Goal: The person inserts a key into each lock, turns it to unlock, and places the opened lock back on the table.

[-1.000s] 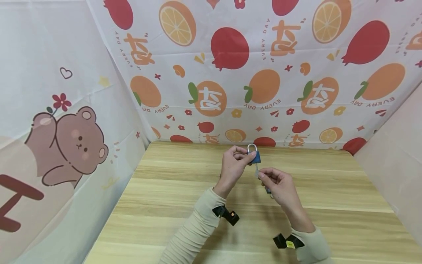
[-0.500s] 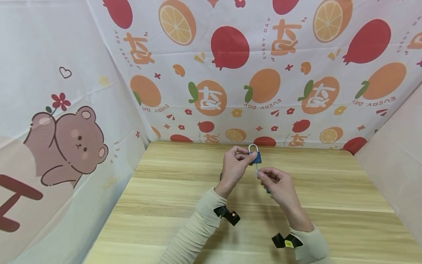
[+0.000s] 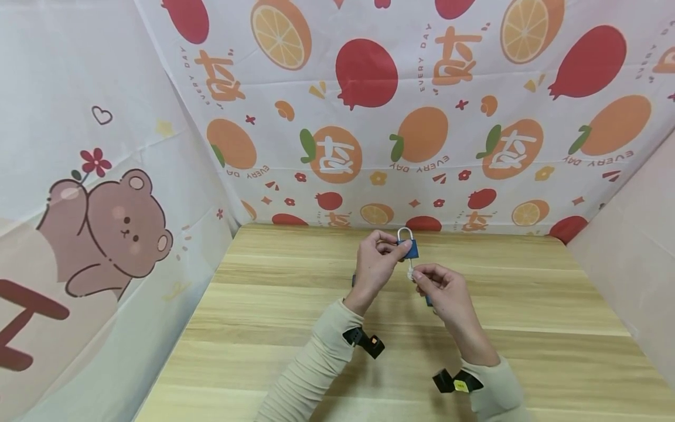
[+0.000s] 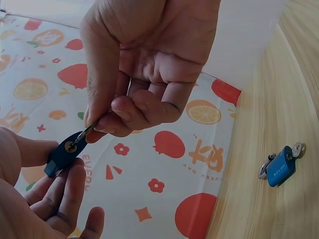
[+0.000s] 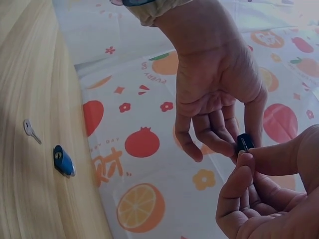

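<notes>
In the head view my left hand (image 3: 374,266) grips a blue padlock (image 3: 413,252) between thumb and fingers, its silver shackle pointing up. The thumb covers part of the body. Below it, my right hand (image 3: 445,290) pinches a small silver key (image 3: 410,274) by its head. The left wrist view shows the key's blade at the keyhole in the brass cylinder (image 4: 71,146) of the padlock. From the right wrist camera the held padlock (image 5: 244,141) appears dark and mostly hidden by fingers.
A second blue padlock (image 4: 281,167) lies on the wooden table (image 4: 294,99) with a key (image 4: 298,149) at its end. Another blue padlock (image 5: 63,160) and a loose key (image 5: 32,130) lie on the left side. A fruit-print cloth (image 3: 369,152) hangs behind the table.
The key's head shows a broader, lighter face and sits slightly nearer the padlock. Both hands keep their grips and have barely moved; the head view has shifted a little.
</notes>
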The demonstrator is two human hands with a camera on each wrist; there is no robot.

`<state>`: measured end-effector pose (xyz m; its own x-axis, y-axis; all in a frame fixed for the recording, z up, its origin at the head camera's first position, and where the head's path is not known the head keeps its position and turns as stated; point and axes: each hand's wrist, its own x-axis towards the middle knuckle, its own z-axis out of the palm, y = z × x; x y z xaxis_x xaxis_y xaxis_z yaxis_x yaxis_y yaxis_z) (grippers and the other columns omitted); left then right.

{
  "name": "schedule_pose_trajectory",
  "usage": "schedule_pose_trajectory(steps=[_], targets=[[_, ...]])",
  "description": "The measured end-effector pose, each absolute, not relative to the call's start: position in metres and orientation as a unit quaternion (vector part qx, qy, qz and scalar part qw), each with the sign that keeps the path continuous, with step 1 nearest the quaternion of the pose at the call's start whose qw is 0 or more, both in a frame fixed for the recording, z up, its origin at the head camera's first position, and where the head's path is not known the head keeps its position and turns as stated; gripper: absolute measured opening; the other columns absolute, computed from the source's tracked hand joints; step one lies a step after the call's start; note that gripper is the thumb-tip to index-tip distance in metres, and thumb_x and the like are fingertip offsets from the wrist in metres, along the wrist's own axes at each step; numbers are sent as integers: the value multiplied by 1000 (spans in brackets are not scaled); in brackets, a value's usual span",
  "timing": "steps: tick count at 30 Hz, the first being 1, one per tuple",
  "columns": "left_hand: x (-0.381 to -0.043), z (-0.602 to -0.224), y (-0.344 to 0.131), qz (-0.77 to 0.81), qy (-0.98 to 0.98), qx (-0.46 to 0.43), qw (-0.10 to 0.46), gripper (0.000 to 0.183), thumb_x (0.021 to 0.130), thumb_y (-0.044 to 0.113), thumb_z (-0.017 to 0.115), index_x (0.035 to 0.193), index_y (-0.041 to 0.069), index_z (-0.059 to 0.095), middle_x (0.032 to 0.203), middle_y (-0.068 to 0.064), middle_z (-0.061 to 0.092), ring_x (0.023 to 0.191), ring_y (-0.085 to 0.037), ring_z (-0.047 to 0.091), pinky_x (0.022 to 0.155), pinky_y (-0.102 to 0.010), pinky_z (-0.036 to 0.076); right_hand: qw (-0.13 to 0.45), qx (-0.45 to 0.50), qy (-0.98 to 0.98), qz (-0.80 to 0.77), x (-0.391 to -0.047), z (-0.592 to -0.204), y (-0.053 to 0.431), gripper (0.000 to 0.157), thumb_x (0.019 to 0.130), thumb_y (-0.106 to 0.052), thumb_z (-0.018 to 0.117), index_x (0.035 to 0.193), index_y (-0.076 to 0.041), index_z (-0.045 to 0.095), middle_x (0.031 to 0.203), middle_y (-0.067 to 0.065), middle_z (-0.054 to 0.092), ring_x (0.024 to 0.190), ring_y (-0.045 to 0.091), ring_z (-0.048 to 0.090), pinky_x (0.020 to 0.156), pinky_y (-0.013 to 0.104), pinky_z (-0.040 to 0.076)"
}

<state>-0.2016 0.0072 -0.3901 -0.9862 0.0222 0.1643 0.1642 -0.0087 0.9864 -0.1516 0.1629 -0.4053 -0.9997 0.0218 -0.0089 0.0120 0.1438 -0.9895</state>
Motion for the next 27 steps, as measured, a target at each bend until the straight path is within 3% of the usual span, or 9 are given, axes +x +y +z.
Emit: schedule_pose_trajectory(steps=[5,12,16,22,27], targets=[[-201,-391,8,-699,-709,-74,57,28,90,23,78,104,2,65,89,-21,76,80,-31,73,59,-23,44,10,-9,-755,655,-151,-404,163,26,101,-15,64,112,8,68,81,-9,68,74,7,63,67,21,54],[-201,-390,6,-702,-707,-63,57,29,91,24,77,104,2,64,89,-21,76,69,-12,68,58,-23,43,33,-13,-754,656,-149,-403,159,25,100,-14,64,111,7,69,80,-11,69,74,6,63,67,20,54],[-200,-388,6,-703,-707,-57,54,31,91,26,77,105,2,64,90,-21,76,68,-10,66,58,-24,43,57,-15,-754,654,-149,-404,156,23,99,-15,66,109,5,71,81,-9,70,75,10,66,68,20,55],[-197,-387,7,-704,-707,-46,53,31,91,27,78,105,2,64,89,-21,76,71,-18,69,55,-24,41,101,-33,-752,651,-147,-406,157,18,99,-14,67,107,1,72,82,-4,69,70,7,64,59,21,52],[-196,-386,9,-711,-699,-47,60,30,91,25,78,105,1,65,90,-22,76,75,-25,71,56,-24,43,102,-17,-737,668,-147,-405,154,19,97,-10,68,108,4,70,83,-4,72,72,7,67,66,22,57]])
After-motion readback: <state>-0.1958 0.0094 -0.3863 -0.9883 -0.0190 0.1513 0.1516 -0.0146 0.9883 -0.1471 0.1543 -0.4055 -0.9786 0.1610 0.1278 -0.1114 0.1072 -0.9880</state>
